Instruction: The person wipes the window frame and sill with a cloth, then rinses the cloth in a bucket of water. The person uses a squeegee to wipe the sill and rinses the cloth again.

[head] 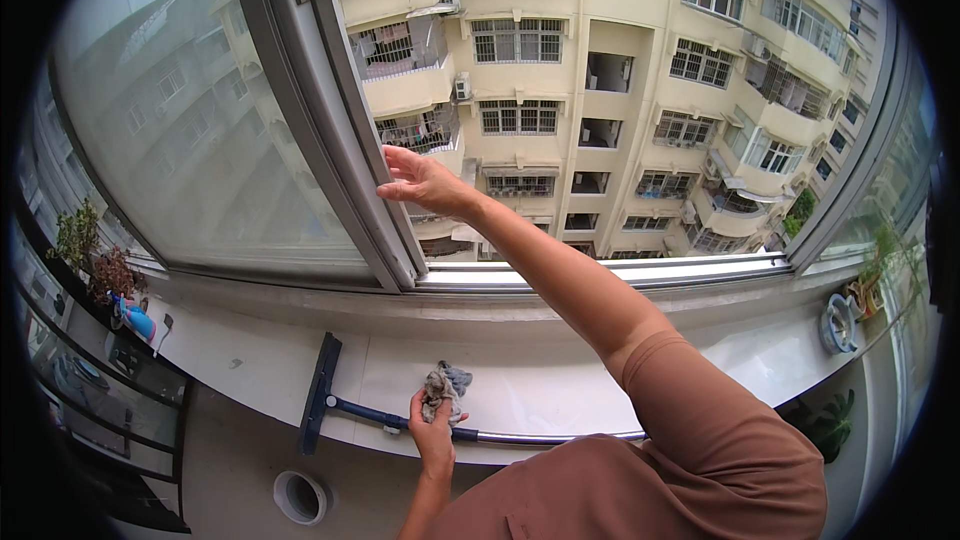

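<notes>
A crumpled grey rag (442,392) is bunched in my left hand (433,439), held over the white sill ledge (540,382). Just under that hand runs the pole of a squeegee (367,411), its dark head (321,394) resting at the ledge's front edge to the left. My right arm stretches up to the open window. There my right hand (431,186) grips the upright edge of the grey-framed sliding sash (352,127), thumb on the near side and fingertips partly hidden behind the frame. The sash's glass (202,135) looks hazy.
A blue-and-pink spray bottle (137,321) and a small scraper (163,331) lie at the ledge's left end, near potted plants (109,270). A blue basin (838,324) stands at the right end. Below is a white bucket (300,497). Outside rises an apartment building (525,82).
</notes>
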`<action>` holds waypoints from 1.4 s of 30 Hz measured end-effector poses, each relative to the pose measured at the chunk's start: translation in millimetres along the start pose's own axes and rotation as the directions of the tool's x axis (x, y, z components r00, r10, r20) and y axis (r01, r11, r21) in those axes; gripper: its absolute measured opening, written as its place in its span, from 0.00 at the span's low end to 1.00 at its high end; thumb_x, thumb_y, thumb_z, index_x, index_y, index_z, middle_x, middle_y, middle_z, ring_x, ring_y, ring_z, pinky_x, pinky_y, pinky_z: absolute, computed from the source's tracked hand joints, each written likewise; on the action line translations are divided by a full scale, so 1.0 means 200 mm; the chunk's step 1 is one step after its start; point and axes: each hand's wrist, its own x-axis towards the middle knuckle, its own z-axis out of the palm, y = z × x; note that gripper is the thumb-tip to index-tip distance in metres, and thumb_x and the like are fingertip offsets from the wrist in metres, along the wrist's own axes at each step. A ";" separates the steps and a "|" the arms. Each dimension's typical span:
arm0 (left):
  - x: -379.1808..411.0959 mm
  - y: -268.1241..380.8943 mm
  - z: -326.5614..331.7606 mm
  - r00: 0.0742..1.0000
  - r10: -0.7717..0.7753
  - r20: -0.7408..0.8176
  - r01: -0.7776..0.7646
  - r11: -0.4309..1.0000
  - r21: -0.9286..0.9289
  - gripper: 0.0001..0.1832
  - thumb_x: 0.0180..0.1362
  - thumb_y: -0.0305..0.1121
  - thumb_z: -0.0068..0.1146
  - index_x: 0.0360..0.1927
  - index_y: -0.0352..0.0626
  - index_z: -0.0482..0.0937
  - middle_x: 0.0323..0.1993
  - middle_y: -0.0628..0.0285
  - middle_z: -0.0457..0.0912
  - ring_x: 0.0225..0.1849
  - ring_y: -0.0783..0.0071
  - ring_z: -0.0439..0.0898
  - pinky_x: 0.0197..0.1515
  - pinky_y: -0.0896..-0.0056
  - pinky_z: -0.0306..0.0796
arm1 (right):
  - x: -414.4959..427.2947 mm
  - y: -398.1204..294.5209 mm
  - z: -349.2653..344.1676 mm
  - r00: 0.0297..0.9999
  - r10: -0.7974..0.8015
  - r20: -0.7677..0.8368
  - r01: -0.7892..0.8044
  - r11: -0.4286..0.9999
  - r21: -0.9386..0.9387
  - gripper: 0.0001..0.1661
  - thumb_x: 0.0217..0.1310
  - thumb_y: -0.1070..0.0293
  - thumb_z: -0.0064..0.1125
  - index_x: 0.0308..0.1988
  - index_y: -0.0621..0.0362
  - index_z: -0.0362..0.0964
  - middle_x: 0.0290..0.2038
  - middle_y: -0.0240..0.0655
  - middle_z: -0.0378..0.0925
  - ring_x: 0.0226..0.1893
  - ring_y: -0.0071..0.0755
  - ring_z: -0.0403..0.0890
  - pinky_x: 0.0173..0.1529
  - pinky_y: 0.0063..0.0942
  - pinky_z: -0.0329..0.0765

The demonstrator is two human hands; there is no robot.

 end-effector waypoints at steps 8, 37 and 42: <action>-0.02 -0.10 0.07 1.000 -0.005 -0.005 0.005 0.999 0.032 0.20 0.56 0.19 0.51 0.52 0.41 0.68 0.41 0.61 0.76 0.36 0.70 0.78 0.25 0.63 0.81 | 0.06 0.02 -0.06 0.990 -0.032 -0.140 -0.011 0.956 -0.292 0.24 0.51 0.70 0.61 0.50 0.61 0.69 0.40 0.42 0.80 0.40 0.32 0.80 0.47 0.28 0.74; -0.12 -0.05 0.14 0.992 -0.026 -0.125 0.031 0.999 0.041 0.20 0.56 0.21 0.54 0.53 0.39 0.67 0.43 0.60 0.75 0.37 0.72 0.77 0.29 0.65 0.81 | 0.25 0.00 -0.11 0.998 0.060 0.012 -0.059 0.997 -0.053 0.21 0.34 0.79 0.64 0.37 0.65 0.74 0.30 0.36 0.78 0.32 0.29 0.77 0.40 0.25 0.74; -0.21 -0.04 0.11 0.977 -0.013 -0.212 0.033 0.995 0.090 0.21 0.57 0.20 0.51 0.56 0.38 0.65 0.43 0.57 0.76 0.38 0.68 0.79 0.28 0.66 0.80 | 0.26 0.00 -0.09 0.998 0.049 0.040 -0.047 0.997 -0.063 0.18 0.36 0.79 0.63 0.36 0.65 0.73 0.29 0.34 0.76 0.31 0.26 0.74 0.38 0.22 0.71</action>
